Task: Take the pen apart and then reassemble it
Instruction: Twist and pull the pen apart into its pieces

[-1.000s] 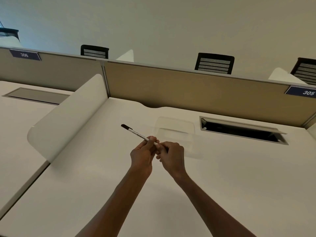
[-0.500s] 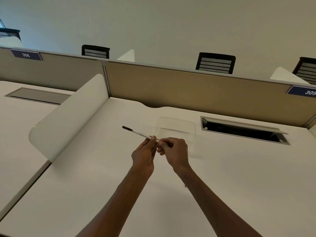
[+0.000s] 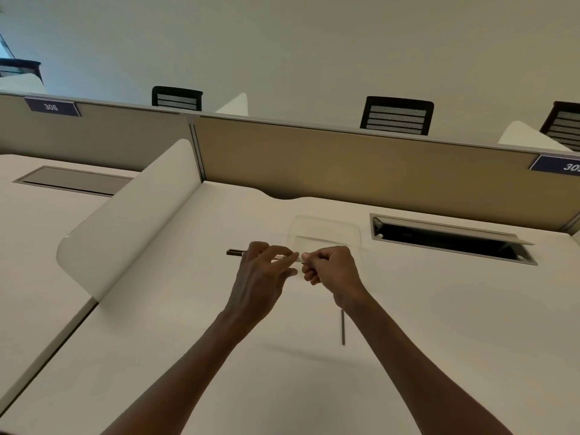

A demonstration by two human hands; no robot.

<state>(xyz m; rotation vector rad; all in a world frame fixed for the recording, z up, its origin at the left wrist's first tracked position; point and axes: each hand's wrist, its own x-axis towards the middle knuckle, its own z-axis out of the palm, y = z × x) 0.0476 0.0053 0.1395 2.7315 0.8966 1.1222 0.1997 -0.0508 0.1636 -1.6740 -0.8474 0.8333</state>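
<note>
I hold a slim pen (image 3: pixel 234 252) almost level above the white desk (image 3: pixel 175 340). Its dark end sticks out to the left of my left hand (image 3: pixel 260 277), whose fingers wrap the pale barrel. My right hand (image 3: pixel 332 271) pinches the pen's right end, close to my left fingertips; what sits inside that pinch is hidden. A thin dark rod-like piece (image 3: pixel 343 328) lies on the desk just left of my right forearm.
A clear plastic tray (image 3: pixel 326 229) rests on the desk just behind my hands. An open cable hatch (image 3: pixel 448 240) is at the back right. A white curved divider (image 3: pixel 125 221) stands to the left, with a tan partition (image 3: pixel 345 164) behind.
The pen has swung from a slant to nearly level. My hands have drawn slightly apart. The thin dark piece on the desk has come into view beside my right forearm.
</note>
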